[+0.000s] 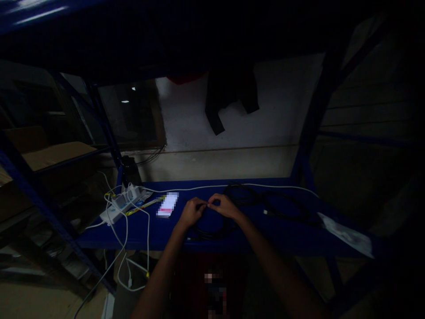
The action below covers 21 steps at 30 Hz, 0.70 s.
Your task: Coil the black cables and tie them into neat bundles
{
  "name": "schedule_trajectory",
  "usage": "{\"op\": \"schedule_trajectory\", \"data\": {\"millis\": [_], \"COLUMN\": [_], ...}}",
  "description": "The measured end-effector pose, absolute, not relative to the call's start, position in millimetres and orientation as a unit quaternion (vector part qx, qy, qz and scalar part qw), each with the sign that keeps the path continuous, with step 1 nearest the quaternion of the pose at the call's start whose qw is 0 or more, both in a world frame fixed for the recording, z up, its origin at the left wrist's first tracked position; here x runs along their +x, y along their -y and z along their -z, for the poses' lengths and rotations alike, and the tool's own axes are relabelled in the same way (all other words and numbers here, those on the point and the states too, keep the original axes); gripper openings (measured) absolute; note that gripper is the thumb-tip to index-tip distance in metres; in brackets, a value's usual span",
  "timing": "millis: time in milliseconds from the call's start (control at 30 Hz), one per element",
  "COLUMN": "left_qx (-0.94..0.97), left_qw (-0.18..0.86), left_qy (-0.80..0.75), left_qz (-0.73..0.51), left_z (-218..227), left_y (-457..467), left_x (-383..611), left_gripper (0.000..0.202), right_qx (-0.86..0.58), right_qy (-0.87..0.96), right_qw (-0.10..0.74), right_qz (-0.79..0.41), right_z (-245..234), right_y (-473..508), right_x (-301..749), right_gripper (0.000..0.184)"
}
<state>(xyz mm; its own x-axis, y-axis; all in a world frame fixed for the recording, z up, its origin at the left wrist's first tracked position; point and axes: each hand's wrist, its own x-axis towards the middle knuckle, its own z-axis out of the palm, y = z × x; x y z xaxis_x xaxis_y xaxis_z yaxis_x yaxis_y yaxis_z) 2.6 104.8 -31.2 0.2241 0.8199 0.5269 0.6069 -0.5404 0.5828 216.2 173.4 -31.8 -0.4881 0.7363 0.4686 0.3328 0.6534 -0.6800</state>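
Both my hands meet above the blue shelf (245,239), their fingertips nearly touching. My left hand (192,212) is closed in a pinch, and my right hand (223,205) pinches just beside it. Whatever lies between the fingers is too small and dark to make out. Right below them rests a coiled black cable (209,235) with a small pale connector at its left end. More black cable (282,204) lies in loops to the right, with a light plug (266,212) showing.
On the left stand a white power strip (114,212) with chargers and tangled white cords (148,228) hanging over the edge. A lit phone (168,204) lies near my left hand. A clear plastic bag (347,234) is at the right. Blue posts (108,128) frame the shelf.
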Motion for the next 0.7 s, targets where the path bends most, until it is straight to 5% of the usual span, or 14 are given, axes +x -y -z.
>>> {"op": "schedule_trajectory", "data": {"millis": [700], "left_qx": [0.773], "left_qw": [0.127], "left_qy": [-0.464], "left_qz": [-0.414], "left_z": [30.5], "left_y": [-104.7], "left_x": [2.5], "left_gripper": [0.021], "right_qx": [-0.314], "right_qy": [0.826], "right_qw": [0.389], "right_qz": [-0.259], "right_z": [32.3], "right_y": [-174.1], "right_x": [215.7], "right_gripper": [0.014]}}
